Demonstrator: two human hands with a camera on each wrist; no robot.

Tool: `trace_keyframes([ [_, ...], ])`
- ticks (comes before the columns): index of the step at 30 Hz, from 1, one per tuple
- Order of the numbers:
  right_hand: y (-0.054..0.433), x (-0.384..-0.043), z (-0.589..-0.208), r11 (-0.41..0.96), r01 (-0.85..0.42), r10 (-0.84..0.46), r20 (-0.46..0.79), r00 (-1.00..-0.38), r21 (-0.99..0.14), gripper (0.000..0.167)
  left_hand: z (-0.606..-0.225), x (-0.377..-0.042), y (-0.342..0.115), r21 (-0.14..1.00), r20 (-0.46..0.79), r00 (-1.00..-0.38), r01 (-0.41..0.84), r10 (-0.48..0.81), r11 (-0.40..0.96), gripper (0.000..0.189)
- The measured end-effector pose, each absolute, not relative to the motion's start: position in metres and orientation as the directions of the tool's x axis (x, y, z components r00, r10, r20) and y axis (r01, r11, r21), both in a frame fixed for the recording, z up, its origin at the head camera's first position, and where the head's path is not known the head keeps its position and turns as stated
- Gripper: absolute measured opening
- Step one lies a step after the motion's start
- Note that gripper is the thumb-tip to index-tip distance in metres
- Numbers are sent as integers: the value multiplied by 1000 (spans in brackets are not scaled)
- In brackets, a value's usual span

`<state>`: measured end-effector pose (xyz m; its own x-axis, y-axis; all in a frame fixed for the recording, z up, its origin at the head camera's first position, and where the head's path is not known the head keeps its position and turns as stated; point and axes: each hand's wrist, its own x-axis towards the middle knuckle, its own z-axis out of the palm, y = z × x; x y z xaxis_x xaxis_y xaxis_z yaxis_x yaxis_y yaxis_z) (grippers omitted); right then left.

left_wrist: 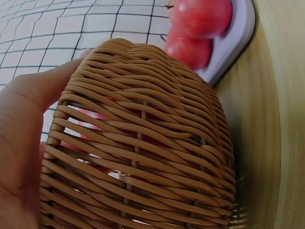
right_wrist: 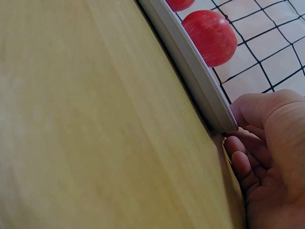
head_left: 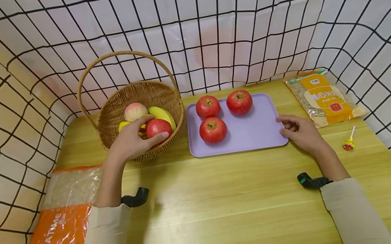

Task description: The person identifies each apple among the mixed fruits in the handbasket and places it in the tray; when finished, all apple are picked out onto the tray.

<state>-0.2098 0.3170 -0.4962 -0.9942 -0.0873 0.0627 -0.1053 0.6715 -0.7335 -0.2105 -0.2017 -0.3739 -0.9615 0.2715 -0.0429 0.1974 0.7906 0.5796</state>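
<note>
In the head view, my left hand [head_left: 129, 140] reaches over the front rim of a wicker basket [head_left: 108, 110] and grips a red apple [head_left: 158, 129] between thumb and fingers. A peach [head_left: 135, 111] and a banana [head_left: 163, 116] lie in the basket beside it. The left wrist view shows mostly the basket's woven side [left_wrist: 143, 143], which hides much of that apple. My right hand [head_left: 303, 132] pinches the right edge of a lilac tray [head_left: 251, 132]; in the right wrist view the thumb meets the rim, with curled fingers below. Three red apples [head_left: 213, 130] sit on the tray's left and middle.
An orange-and-clear PASTATIME bag [head_left: 62, 230] lies at the left, partly behind my left forearm. At the right are a yellow-and-clear bag of grain [head_left: 325, 98] and a lollipop [head_left: 349, 143]. White sheeting with a black grid [head_left: 227, 34] rises around the wooden table [head_left: 226, 212].
</note>
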Motion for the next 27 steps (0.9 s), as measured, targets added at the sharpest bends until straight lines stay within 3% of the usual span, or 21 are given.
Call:
trace_keyframes([
  [18,318,-211,-497,656,-133,-92,97,-991,-743,36,-370,-223,-200,593,-144,-941,165,305,788,83],
  [27,316,-210,-495,661,-132,-99,89,-991,-738,36,-371,-221,-195,614,-92,-961,151,260,775,80],
])
